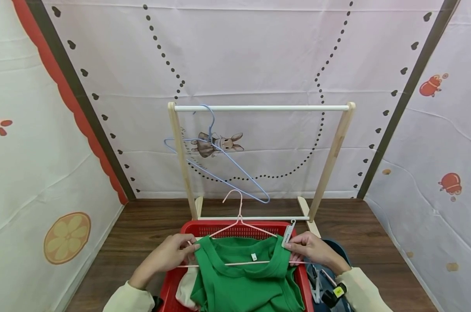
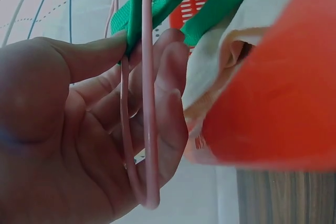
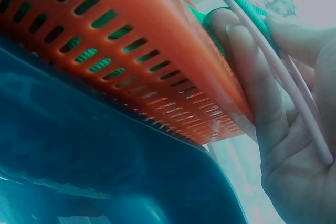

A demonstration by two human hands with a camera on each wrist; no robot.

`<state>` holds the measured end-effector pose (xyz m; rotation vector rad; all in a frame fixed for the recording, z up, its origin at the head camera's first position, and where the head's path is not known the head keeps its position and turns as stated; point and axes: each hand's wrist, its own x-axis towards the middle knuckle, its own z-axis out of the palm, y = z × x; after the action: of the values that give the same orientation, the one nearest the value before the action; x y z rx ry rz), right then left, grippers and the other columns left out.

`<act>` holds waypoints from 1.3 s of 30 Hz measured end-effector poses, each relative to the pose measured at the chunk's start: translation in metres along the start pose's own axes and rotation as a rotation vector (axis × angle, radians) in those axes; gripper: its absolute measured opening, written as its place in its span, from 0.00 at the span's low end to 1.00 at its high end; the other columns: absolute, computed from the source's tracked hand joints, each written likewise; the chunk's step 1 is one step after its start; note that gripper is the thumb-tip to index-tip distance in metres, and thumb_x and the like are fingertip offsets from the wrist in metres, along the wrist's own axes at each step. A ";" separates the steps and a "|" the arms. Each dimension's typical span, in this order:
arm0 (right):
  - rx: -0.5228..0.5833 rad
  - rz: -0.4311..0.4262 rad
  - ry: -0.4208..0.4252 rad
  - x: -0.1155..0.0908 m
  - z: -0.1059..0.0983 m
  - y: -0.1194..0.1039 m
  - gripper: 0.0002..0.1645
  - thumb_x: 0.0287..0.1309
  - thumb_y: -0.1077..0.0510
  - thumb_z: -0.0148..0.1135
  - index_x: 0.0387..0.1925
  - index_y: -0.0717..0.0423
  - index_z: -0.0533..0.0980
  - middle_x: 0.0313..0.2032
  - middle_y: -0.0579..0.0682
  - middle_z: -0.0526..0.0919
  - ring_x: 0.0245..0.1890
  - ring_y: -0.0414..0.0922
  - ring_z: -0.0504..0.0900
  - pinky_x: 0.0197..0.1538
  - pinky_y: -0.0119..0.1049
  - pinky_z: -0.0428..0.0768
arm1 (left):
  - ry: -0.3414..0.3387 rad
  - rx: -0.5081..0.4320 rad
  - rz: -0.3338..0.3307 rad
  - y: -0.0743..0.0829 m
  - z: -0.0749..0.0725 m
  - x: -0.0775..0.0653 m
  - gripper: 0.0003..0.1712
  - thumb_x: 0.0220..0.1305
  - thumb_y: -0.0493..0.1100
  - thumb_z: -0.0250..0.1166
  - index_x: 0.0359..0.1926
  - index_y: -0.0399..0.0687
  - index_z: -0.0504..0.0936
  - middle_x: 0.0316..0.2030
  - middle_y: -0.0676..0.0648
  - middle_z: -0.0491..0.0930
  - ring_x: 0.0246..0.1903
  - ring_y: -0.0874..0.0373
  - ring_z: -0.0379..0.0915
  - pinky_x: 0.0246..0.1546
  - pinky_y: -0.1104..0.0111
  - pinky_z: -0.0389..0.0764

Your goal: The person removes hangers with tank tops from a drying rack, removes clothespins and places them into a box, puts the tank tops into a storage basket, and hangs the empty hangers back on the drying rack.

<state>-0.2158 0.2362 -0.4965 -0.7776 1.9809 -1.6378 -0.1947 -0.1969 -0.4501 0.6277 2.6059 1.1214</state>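
Observation:
A green tank top [image 1: 251, 288] hangs on a pink clothes hanger [image 1: 240, 222] over the red basket. My left hand [image 1: 179, 251] pinches one strap with the hanger between thumb and fingers. In the left wrist view, the looped end of the pink hanger [image 2: 149, 129] passes across the palm, beyond the green strap [image 2: 135, 17]. My right hand [image 1: 311, 248] pinches the other shoulder and the hanger there. A white clothes clip [image 1: 288, 234] with a small hook stands at that shoulder, by the right thumb. The hanger's hook points up, free of the rail.
A wooden rack with a white rail [image 1: 266, 108] stands behind, a blue hanger [image 1: 235, 162] hooked on its left end. Cream cloth [image 1: 185, 288] lies in the red basket [image 1: 307, 294]. A blue basin [image 3: 131, 166] with several clips [image 1: 317, 284] sits beside it.

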 end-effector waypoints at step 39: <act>-0.097 0.002 -0.047 -0.001 -0.001 -0.011 0.13 0.71 0.61 0.55 0.41 0.69 0.79 0.32 0.68 0.85 0.30 0.40 0.87 0.32 0.42 0.85 | -0.150 -0.134 -0.088 -0.013 -0.001 -0.010 0.11 0.76 0.46 0.54 0.35 0.49 0.77 0.20 0.53 0.72 0.18 0.65 0.65 0.18 0.74 0.66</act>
<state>-0.2142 0.2364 -0.4860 -0.8417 2.0396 -1.5174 -0.1901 -0.2104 -0.4584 0.5411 2.3854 1.1632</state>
